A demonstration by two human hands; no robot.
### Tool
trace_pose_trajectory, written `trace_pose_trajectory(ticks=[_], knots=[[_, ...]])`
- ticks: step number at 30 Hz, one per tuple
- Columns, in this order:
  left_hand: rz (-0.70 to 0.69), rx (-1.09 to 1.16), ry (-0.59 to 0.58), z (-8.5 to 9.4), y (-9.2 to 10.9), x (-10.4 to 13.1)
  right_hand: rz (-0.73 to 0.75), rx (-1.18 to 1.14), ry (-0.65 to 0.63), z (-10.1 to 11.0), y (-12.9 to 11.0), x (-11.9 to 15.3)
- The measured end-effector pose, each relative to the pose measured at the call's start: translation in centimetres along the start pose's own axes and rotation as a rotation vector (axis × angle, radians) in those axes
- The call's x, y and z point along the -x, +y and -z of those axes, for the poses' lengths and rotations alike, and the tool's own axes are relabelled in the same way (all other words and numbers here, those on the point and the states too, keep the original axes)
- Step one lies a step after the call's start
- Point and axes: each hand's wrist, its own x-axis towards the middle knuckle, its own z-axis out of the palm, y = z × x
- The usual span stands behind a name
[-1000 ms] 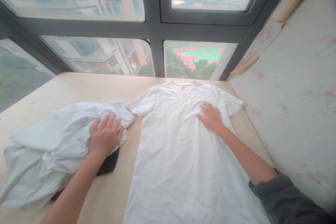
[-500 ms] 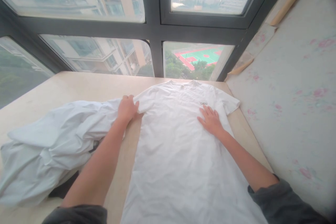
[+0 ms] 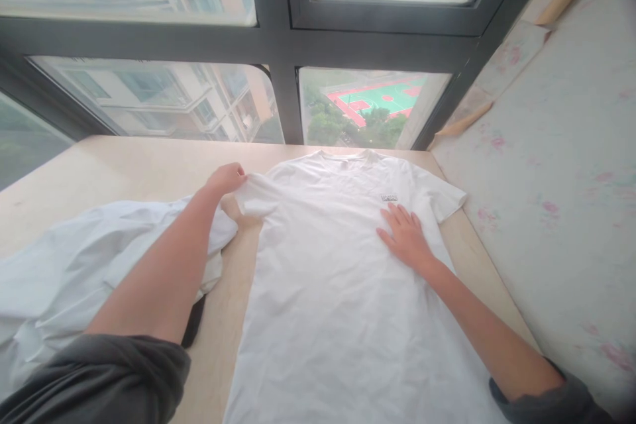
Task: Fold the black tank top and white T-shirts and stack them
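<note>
A white T-shirt [image 3: 328, 278] lies spread out with its neckline toward the window and a small dark print on the chest. My left hand [image 3: 227, 177] pinches the edge of the left sleeve and pulls it out to the side, lifting a fold in the cloth. Flat on the chest, just below the print, rests my right hand [image 3: 406, 233] with its fingers spread. The right sleeve lies flat near the wall. The shirt's lower end runs out of view at the bottom.
Other white clothing [image 3: 99, 245] is heaped on the left of the pale ledge [image 3: 144, 162], partly behind my left forearm, with something black beneath it. Dark window frames [image 3: 199, 45] border the far side. A flowered wall [image 3: 561, 165] with peeling paper rises on the right.
My left hand has moved left and slightly away from me, drawing the sleeve outward. The right hand stays on the shirt's chest. The view has shifted a little.
</note>
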Motion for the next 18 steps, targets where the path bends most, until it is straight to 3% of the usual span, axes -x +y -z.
trace_pose_trajectory(ticks=[4, 9, 14, 18], knots=[[-0.022, -0.029, -0.050, -0.3, 0.7, 0.5, 0.007, -0.036, -0.002, 0.3, 0.4, 0.0], [0.001, -0.086, -0.087, 0.8, 0.6, 3.3, 0.035, -0.157, 0.037, 1.0, 1.1, -0.3], [0.002, -0.166, 0.115, 1.5, 2.7, 8.2, -0.029, -0.313, 0.182, 1.9, 3.5, -1.0], [-0.267, -0.122, 0.320, -0.4, 7.4, 14.4, -0.212, -0.271, 0.362, 2.7, 8.3, -2.0]])
